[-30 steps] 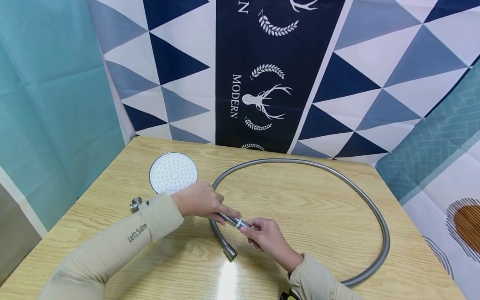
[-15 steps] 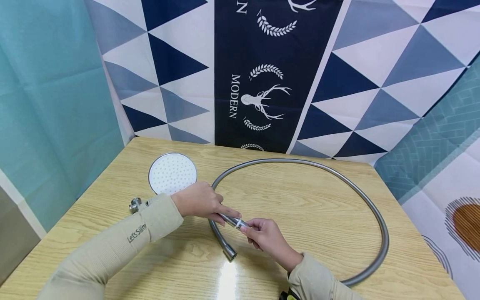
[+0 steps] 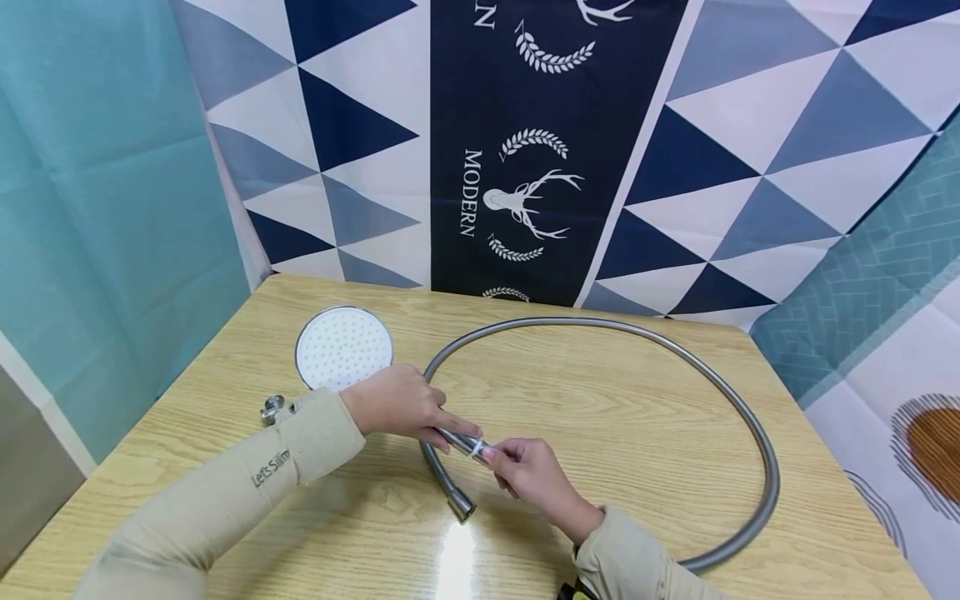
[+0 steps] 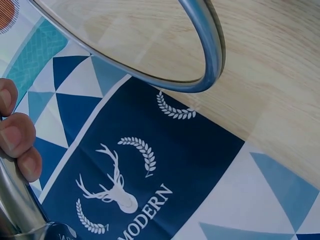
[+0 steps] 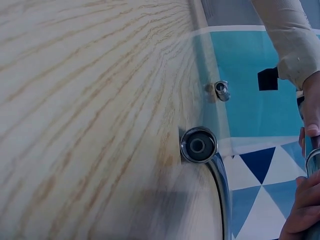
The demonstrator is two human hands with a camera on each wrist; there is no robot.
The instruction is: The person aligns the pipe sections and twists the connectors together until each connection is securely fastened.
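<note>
A round shower head (image 3: 343, 346) with a white dotted face and chrome rim lies partly behind my left forearm. My left hand (image 3: 401, 400) holds its chrome handle (image 3: 456, 437), with the index finger stretched along it. Fingertips (image 4: 20, 135) lie against the shiny handle in the left wrist view. A white ring (image 3: 477, 448) shows between my two hands. Right beside it, the thumb and curled fingers of my right hand (image 3: 536, 479) pinch the end of the grey shower hose, most of that end being hidden in the fingers. The hose (image 3: 750, 412) passes behind my right sleeve.
The hose makes a wide loop over the wooden table (image 3: 615, 392). Its other end, a chrome nut (image 3: 461, 505), lies in front of my hands, its opening visible in the right wrist view. A small chrome fitting (image 3: 272, 410) stands near my left forearm. A patterned curtain hangs behind.
The shower head and my left sleeve have shifted very slightly left. My right thumb and fingers have changed position a little at the hose end. The hose loop stays put.
</note>
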